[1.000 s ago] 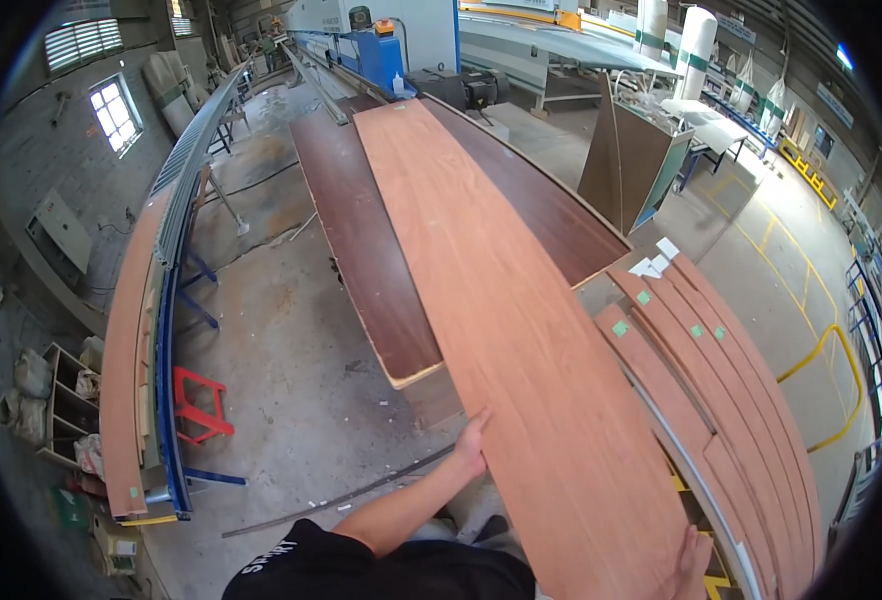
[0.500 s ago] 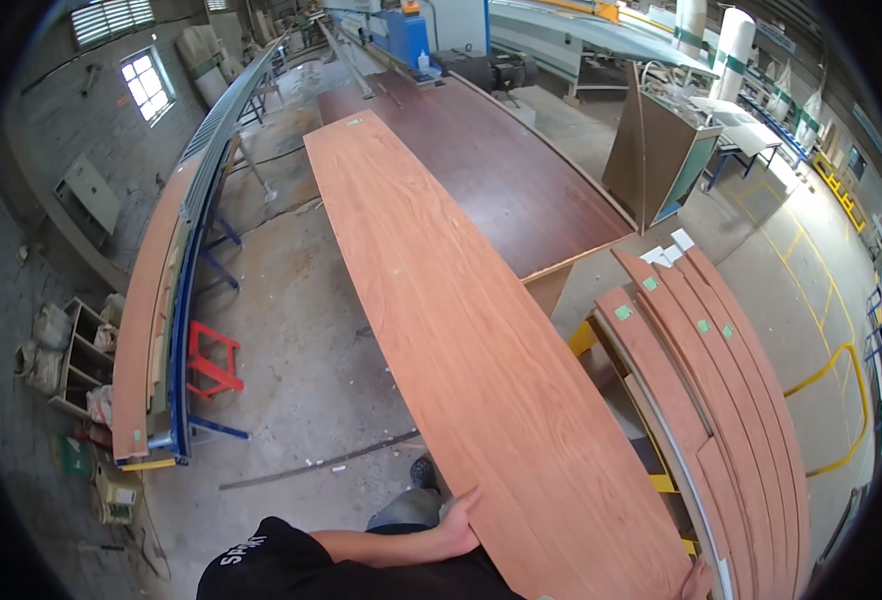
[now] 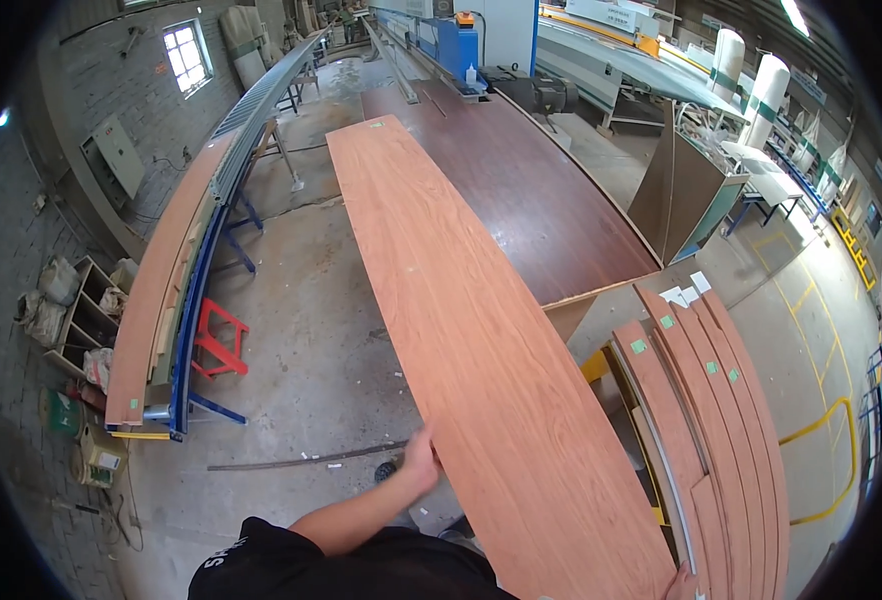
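Note:
A long, reddish wood-grain panel [image 3: 496,340] stretches from in front of me toward the far left, a green sticker on its far end. My left hand [image 3: 421,462] grips its left edge, the thumb along that edge and the other fingers partly hidden behind or beneath it. At the panel's near right corner, my right hand [image 3: 682,582] is partly cut off by the lower rim of the picture, its visible fingers closed at the edge. The panel's far part overlaps a dark brown board surface [image 3: 546,215].
On the right, a stack of reddish strips [image 3: 726,430] lies on a yellow-framed cart. A roller conveyor [image 3: 223,180] with long boards runs along the left, a red stool [image 3: 223,338] beside it. A thin dark strip [image 3: 301,461] lies on the floor. Machinery [image 3: 458,55] stands behind.
My left hand has moved forward along the panel's left edge, and that arm reaches out farther. My right hand stays at the near right corner. The view has shifted slightly.

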Demonstrator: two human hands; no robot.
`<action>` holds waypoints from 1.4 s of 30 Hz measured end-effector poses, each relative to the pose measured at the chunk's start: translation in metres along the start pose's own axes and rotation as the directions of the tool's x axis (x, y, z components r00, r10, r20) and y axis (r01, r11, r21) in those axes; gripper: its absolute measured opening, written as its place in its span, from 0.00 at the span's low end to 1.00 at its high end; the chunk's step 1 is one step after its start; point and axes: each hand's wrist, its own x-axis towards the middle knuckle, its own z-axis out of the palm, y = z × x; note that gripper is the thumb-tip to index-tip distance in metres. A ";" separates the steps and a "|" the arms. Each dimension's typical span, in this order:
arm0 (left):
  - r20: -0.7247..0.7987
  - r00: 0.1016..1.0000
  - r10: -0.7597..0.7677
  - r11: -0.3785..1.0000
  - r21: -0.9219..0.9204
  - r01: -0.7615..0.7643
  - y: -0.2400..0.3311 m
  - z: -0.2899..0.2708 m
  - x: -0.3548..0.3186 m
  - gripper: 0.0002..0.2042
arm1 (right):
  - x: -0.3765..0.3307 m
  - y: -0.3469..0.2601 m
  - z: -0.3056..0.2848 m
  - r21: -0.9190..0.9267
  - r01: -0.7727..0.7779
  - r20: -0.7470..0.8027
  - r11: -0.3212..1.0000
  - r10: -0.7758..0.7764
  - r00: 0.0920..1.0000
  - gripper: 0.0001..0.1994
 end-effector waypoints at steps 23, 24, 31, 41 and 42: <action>0.198 0.975 -0.097 0.995 -0.006 0.100 0.302 -0.039 0.109 0.18 | -0.167 -0.199 0.045 -0.228 -0.358 0.093 0.906 0.386 0.918 0.37; 0.187 0.977 -0.102 0.995 -0.003 0.104 0.306 -0.045 0.112 0.18 | -0.174 -0.201 0.042 -0.232 -0.322 0.087 0.918 0.349 0.933 0.37; 0.127 0.991 -0.042 0.997 -0.051 0.049 0.351 -0.057 0.108 0.18 | -0.174 -0.223 0.047 -0.201 -0.029 0.036 0.979 0.037 0.999 0.36; 0.119 0.990 0.077 0.989 -0.133 -0.061 0.472 -0.126 0.094 0.18 | -0.212 -0.332 0.080 -0.142 0.384 -0.160 0.912 -0.404 0.901 0.35; 0.129 0.988 0.083 0.989 -0.130 -0.066 0.490 -0.139 0.093 0.18 | -0.223 -0.348 0.085 -0.141 0.416 -0.189 0.898 -0.437 0.879 0.35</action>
